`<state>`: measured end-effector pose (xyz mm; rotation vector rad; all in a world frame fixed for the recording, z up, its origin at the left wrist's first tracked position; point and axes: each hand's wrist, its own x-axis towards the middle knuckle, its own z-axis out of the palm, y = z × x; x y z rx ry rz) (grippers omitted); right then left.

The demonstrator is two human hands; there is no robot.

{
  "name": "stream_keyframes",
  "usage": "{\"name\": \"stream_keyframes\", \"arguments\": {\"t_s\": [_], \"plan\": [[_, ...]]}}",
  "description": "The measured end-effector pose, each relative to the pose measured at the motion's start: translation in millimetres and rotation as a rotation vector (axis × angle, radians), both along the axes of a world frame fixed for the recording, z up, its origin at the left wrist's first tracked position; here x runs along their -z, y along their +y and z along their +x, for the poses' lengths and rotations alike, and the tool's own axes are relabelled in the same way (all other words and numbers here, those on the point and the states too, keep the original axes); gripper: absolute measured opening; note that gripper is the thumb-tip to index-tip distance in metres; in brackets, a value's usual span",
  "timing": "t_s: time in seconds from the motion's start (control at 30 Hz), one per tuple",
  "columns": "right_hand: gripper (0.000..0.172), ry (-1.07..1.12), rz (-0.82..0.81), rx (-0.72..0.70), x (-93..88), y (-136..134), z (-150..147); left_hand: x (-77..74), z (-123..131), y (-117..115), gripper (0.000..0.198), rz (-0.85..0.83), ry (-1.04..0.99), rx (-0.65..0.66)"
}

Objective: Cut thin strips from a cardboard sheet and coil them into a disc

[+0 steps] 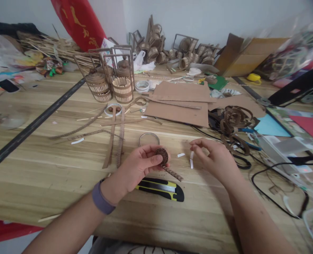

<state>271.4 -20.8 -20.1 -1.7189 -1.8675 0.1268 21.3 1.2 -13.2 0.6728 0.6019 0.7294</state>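
My left hand (142, 160) is closed on a tightly wound coil of brown corrugated cardboard strip (161, 156), with the thumb pressed on its face. The strip's loose tail (173, 174) sticks out toward the lower right. My right hand (211, 153) hovers to the right, thumb and forefinger pinched together at the upper end of a small white strip (191, 155). Other small white strips (181, 155) lie close by on the wooden table (74, 190). Just below my left hand rests a black and yellow utility knife (160, 188). A thin ring (149, 134) lies beyond my left fingers.
Brown cardboard strips (110, 141) lie at left centre. Small lidded baskets in frames (99, 86) stand behind them. Flat cardboard sheets (177, 109), curled brown strips (237, 118) and black cables (259, 176) occupy the right. More little baskets (155, 46) are heaped by the wall.
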Motion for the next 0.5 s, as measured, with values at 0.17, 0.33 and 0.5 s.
{"name": "stream_keyframes", "arguments": {"t_s": [0.17, 0.33, 0.5], "plan": [[0.010, 0.081, 0.093, -0.218, -14.4, -9, -17, -1.6, 0, 0, 0.040, -0.046, -0.018, -0.037], [0.016, 0.283, 0.071, -0.597, -31.0, -24, -41, -2.1, 0, 0, 0.037, -0.033, -0.009, -0.054], [0.005, 0.310, 0.170, -0.586, -28.7, -30, -53, -2.7, 0, -1, 0.043, -0.020, 0.075, -0.038]]}}
